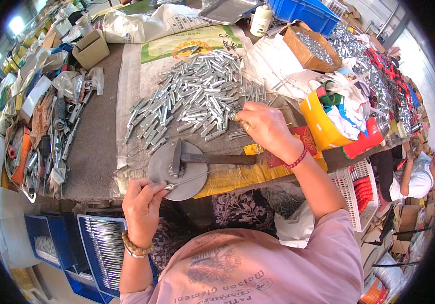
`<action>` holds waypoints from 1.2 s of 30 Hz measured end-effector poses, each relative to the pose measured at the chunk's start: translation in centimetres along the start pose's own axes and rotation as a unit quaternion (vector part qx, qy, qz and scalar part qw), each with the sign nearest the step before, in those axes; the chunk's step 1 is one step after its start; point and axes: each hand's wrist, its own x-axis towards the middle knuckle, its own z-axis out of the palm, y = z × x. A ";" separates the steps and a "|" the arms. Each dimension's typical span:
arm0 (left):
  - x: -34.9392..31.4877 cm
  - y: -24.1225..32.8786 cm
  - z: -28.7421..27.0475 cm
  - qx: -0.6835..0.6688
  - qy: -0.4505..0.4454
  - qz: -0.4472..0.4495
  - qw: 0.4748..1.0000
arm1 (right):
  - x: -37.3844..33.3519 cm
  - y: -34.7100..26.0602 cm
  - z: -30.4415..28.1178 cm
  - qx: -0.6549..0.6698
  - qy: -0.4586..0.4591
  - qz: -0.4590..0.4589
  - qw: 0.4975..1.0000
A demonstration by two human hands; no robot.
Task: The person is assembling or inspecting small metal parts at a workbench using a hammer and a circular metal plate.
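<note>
My left hand (144,200) pinches a thin metal rod (193,177) by its thicker silver end, above the front of a round grey metal plate (159,169). A hammer (217,159) lies with its head on this plate and its wooden handle pointing right. My right hand (267,126) is closed at the right edge of a heap of short silver metal tubes (197,96). What its fingertips grip, if anything, is too small and hidden to tell. Thin metal pins (254,92) lie just beyond that hand.
Near my right forearm stand a yellow container (324,119) stuffed with cloths and a red bottle (367,138). A cardboard box (312,48) of small metal parts sits far right. Tools (58,121) crowd the left. Below the table, blue crates (103,253) hold metal rods.
</note>
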 end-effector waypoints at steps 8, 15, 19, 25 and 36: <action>-0.2 -0.4 0.1 -0.004 0.001 0.003 1.000 | 1.2 0.7 0.0 0.008 -0.023 -0.029 0.999; 0.0 -0.5 0.3 0.000 0.014 0.012 1.000 | 0.9 -2.3 -0.9 0.080 -0.020 0.014 0.997; -0.1 -0.5 0.2 0.022 0.011 0.017 1.000 | 0.8 -8.1 -1.6 0.129 -0.028 -0.039 0.990; -0.1 -0.6 0.1 0.027 0.008 0.027 0.999 | 1.4 -14.3 0.9 0.135 -0.027 -0.139 0.981; -0.3 -0.6 -0.1 0.005 0.007 0.035 0.999 | 1.2 -15.4 1.6 0.168 -0.081 -0.127 0.974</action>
